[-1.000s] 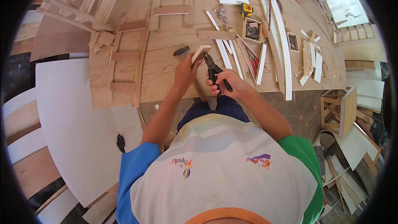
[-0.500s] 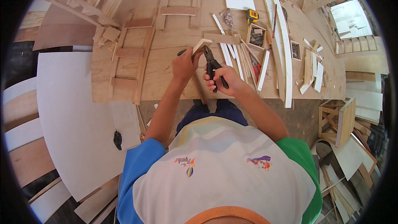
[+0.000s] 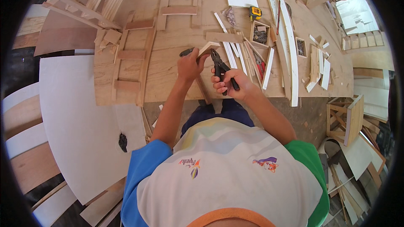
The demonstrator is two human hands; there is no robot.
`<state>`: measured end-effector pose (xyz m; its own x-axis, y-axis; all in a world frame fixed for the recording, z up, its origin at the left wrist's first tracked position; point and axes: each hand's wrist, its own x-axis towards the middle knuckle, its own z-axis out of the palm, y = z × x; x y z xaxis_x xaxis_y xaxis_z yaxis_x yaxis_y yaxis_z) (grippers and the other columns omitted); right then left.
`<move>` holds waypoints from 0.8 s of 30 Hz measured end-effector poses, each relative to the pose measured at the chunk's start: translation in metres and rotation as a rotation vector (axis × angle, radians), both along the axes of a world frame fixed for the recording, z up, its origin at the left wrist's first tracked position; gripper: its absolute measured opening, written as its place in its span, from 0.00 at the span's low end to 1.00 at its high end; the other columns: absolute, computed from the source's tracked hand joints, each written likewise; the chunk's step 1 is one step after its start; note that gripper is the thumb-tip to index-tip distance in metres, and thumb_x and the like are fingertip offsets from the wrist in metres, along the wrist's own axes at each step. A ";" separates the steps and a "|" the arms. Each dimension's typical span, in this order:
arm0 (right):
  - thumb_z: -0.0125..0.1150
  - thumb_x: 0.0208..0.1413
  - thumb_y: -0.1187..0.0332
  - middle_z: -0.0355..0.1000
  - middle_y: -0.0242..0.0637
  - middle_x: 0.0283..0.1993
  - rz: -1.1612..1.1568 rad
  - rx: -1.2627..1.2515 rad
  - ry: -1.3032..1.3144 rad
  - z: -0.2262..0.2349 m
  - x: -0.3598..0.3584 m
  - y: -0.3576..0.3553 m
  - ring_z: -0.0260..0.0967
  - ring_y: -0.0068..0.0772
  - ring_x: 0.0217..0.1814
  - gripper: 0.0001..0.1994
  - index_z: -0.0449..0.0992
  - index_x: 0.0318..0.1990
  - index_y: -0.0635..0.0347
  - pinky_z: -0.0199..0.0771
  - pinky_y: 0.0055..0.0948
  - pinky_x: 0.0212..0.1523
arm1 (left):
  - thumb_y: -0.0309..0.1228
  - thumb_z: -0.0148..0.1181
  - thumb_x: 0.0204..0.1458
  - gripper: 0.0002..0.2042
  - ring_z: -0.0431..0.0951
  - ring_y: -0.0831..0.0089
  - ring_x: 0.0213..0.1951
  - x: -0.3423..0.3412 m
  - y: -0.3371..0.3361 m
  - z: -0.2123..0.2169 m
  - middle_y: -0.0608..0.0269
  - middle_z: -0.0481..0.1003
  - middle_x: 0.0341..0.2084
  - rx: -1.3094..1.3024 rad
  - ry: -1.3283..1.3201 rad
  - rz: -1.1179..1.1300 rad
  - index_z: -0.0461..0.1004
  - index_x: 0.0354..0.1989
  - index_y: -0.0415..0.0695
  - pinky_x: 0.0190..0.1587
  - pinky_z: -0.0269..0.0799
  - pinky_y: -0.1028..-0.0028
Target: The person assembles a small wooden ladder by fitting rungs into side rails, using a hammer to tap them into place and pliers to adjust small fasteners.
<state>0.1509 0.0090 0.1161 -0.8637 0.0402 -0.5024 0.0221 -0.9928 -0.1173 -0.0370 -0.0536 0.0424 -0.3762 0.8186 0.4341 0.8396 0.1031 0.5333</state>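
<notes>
Left hand (image 3: pixel 189 64): its fingers are bent around the short piece of wood (image 3: pixel 208 47) and, I judge, hold it firmly; some fingertips are hidden from me.
Right hand (image 3: pixel 231 83): its fingers are wrapped on the handles of the black pliers (image 3: pixel 217 62); these handles stand apart from each other.
Piece of wood: it is above the near part of the table (image 3: pixel 164 80), in front of the body, with its free end toward the far right.
Tip of the pliers: it is just beside the wood's near edge. Through my remote view I cannot tell whether it touches, or whether the jaws bite on anything.
Step in hand: I judge it is work with the pliers at the wood's edge, where the left hand serves as the holder.
Next move: in my judgement it calls for a quiet left hand, a well-placed tip, and only then a squeeze of the right fingers.
Hammer (image 3: pixel 185 52): it is partly behind the left hand, its handle toward the near edge; it seems to rest on the table.
Right side: a wooden box (image 3: pixel 253 32) with small dark pieces and a yellow tape measure (image 3: pixel 254 13) are farther away; a white strip (image 3: pixel 268 69) lies nearer.
</notes>
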 end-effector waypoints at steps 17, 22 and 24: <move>0.47 0.37 0.82 0.65 0.39 0.26 0.328 1.079 -0.395 -0.015 0.011 -0.001 0.64 0.28 0.23 0.21 0.65 0.45 0.62 0.64 0.26 0.22 | 0.47 0.55 0.56 0.17 0.76 0.56 0.22 -0.031 0.002 -0.063 0.53 0.74 0.17 -0.263 -0.034 0.166 0.70 0.30 0.44 0.22 0.68 0.61; 0.50 0.32 0.83 0.66 0.38 0.24 0.206 0.704 -0.373 -0.017 0.059 -0.063 0.66 0.29 0.22 0.23 0.66 0.43 0.65 0.65 0.29 0.20 | 0.47 0.50 0.59 0.25 0.80 0.67 0.32 -0.148 -0.079 0.003 0.47 0.80 0.32 0.096 -0.679 0.359 0.77 0.39 0.31 0.35 0.73 0.67; 0.48 0.33 0.83 0.65 0.39 0.26 0.118 0.531 -0.302 -0.021 0.076 -0.038 0.65 0.30 0.24 0.22 0.65 0.44 0.66 0.66 0.30 0.23 | 0.47 0.52 0.59 0.25 0.79 0.65 0.32 -0.140 -0.037 0.043 0.46 0.79 0.33 -0.230 -0.488 0.554 0.77 0.40 0.31 0.37 0.73 0.66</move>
